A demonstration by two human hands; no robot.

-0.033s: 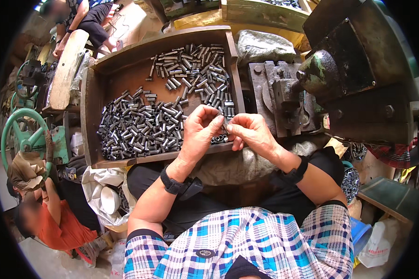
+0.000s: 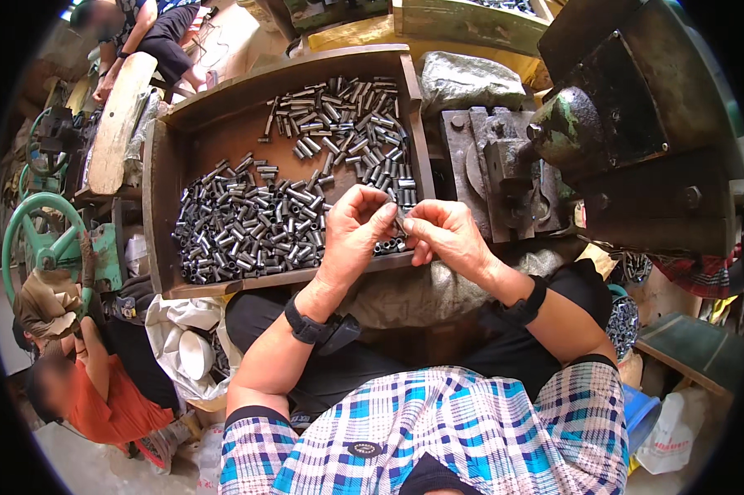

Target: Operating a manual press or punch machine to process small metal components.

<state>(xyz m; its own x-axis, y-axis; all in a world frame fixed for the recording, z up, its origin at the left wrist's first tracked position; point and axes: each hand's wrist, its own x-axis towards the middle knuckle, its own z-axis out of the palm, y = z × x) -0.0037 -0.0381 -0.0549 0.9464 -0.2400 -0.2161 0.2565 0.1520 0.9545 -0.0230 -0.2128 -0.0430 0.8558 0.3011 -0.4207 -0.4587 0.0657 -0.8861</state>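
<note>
My left hand [image 2: 354, 233] and my right hand [image 2: 454, 239] come together over the near right corner of a wooden tray [image 2: 285, 76]. Thumbs and forefingers are pinched, almost meeting, around a small grey metal piece [image 2: 401, 216] mostly covered by the fingertips; its exact shape cannot be made out. Short metal tubes [image 2: 260, 227] lie heaped in the tray, with a second cluster of them [image 2: 339, 115] toward its far right. A few tubes [image 2: 388, 246] show just under my hands.
A heavy dark machine [image 2: 636, 124] with a clamp block [image 2: 504, 165] stands right of the tray. Crumpled sacking [image 2: 413, 297] lies by my lap. At left are a green handwheel [image 2: 46, 235], a white bag [image 2: 170, 330] and a person in orange [image 2: 112, 404]; another person [image 2: 153, 37] sits far left.
</note>
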